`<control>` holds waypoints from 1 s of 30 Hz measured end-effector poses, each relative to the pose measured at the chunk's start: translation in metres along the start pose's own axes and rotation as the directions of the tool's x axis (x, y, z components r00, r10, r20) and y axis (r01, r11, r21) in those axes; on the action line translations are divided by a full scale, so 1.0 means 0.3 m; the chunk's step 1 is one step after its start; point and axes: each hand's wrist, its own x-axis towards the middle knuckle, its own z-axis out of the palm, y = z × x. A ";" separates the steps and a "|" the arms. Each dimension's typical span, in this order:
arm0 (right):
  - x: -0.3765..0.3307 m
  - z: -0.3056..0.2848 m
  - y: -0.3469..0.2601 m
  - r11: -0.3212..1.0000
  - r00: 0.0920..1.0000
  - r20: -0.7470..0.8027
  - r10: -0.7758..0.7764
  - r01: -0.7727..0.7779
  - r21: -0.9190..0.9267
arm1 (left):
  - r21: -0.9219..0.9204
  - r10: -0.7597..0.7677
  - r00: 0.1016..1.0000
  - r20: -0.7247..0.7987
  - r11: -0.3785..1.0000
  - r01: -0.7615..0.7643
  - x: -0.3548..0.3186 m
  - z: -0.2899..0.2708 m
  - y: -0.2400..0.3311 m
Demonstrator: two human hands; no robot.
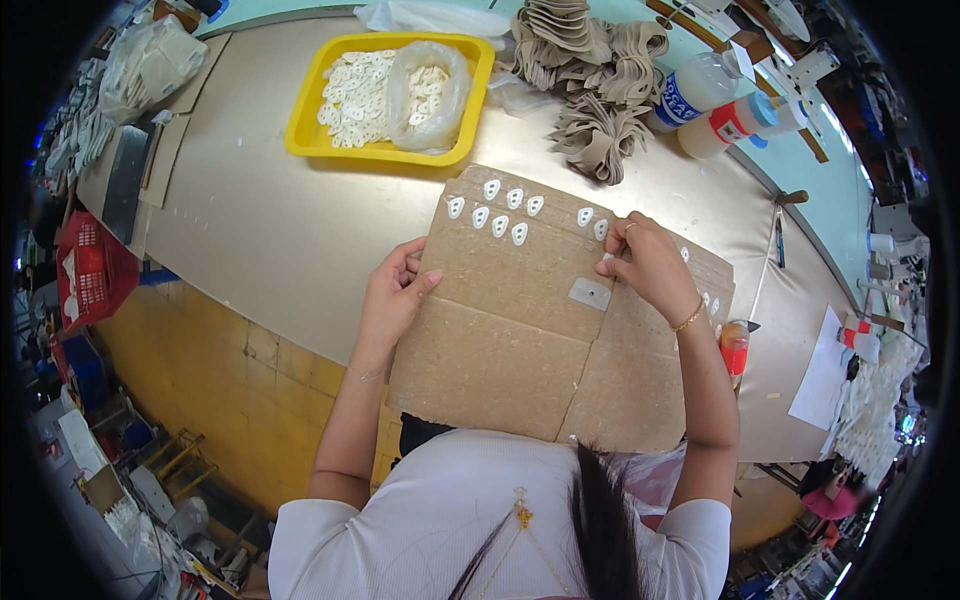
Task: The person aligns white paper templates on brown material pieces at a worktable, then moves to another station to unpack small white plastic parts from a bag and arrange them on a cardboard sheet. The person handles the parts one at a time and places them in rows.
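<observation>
Tan tabletop [270, 230] is carrying a big cardboard sheet [520, 320], overhanging the near edge. Behind it a yellow tray [300, 130] is holding loose white pieces, beside a heap of beige cut-outs [600, 90]. Left hand [392, 295] is bracing the sheet's edge, fingers loosely curled, gripping nothing. Right hand [650, 265] is pinching something small at the row of white teardrop pieces [497, 215]; what exactly, I cannot tell. Keeping the sheet steady and the spacing even seems wise.

Plain brown cardboard sheet [520, 320] carries white pieces [499, 212], behind it a yellow tray [305, 135] and beige cut-outs [590, 70].
</observation>
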 end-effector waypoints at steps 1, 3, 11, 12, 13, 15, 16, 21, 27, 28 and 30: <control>-0.001 -0.005 -0.009 1.000 1.000 0.017 0.024 -0.024 0.002 | -0.001 0.000 1.000 0.006 1.000 0.000 0.003 -0.003 -0.006; -0.007 -0.018 -0.025 0.998 0.997 0.055 0.063 -0.064 0.017 | -0.009 0.005 1.000 0.014 1.000 -0.005 0.006 -0.007 -0.016; -0.089 -0.022 0.008 0.964 0.994 -0.111 -0.011 0.040 0.263 | -0.022 0.022 1.000 0.000 1.000 -0.022 0.003 0.002 -0.012; -0.096 -0.016 0.030 0.923 0.987 -0.161 0.026 0.038 0.384 | -0.023 0.023 1.000 -0.001 0.999 -0.023 0.003 0.004 -0.012; -0.101 -0.009 0.048 0.866 0.976 -0.208 0.069 0.045 0.498 | -0.023 0.025 1.000 -0.002 0.999 -0.025 0.003 0.005 -0.011; -0.120 -0.005 0.070 0.714 0.948 -0.263 0.178 0.059 0.697 | -0.020 0.018 1.000 0.000 1.000 -0.018 0.002 0.007 -0.005; -0.132 -0.007 0.066 0.622 0.933 -0.269 0.240 0.065 0.780 | -0.017 0.008 1.000 0.001 1.000 -0.008 -0.002 0.008 0.001; -0.171 0.017 0.085 0.424 0.927 -0.143 0.346 -0.018 0.906 | 0.018 0.066 0.997 -0.025 0.998 -0.066 -0.014 0.014 -0.023; -0.139 0.063 -0.001 0.229 0.931 -0.059 0.360 -0.028 0.973 | -0.016 0.028 0.998 -0.063 0.999 -0.029 -0.015 0.003 -0.004; -0.132 0.064 -0.010 0.274 0.938 -0.056 0.342 -0.043 0.961 | 0.030 0.035 0.998 -0.043 0.999 -0.034 -0.018 -0.008 -0.002; -0.118 0.065 -0.016 0.381 0.946 -0.062 0.317 -0.068 0.922 | 0.053 0.035 0.999 -0.015 0.998 -0.034 -0.023 -0.018 0.010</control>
